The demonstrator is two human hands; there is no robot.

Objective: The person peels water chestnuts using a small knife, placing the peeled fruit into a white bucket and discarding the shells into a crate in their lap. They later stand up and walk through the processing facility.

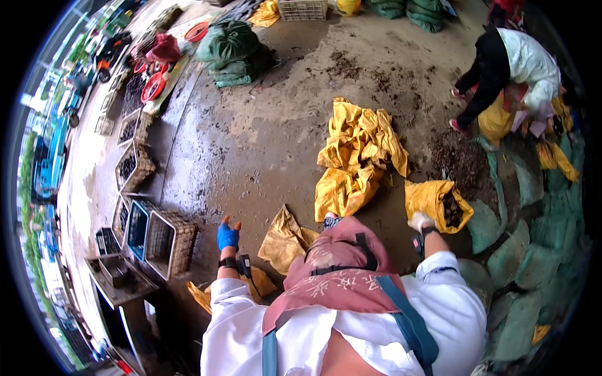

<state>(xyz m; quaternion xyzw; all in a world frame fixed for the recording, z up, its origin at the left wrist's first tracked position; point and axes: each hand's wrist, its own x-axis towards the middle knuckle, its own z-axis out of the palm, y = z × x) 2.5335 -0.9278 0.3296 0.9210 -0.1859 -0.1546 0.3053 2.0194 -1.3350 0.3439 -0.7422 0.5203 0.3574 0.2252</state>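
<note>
My left hand (228, 237), in a blue glove with bare fingertips, reaches out over the wet floor with its fingers apart and holds nothing. In a pale glove, my right hand (421, 222) is closed on the near edge of a yellow woven sack (427, 198). The sack's mouth faces right and dark lumpy pieces (451, 210) show inside. Between my hands lies a flattened tan sack (282, 238). Farther out is a crumpled heap of yellow sacks (357, 147).
Plastic crates (169, 244) line the left side, beside a metal stand (119, 282). Green sacks (520, 263) cover the right. A co-worker (520, 62) bends over yellow sacks at far right. Tied green sacks (232, 53) stand farther out; dark debris (461, 160) litters the floor.
</note>
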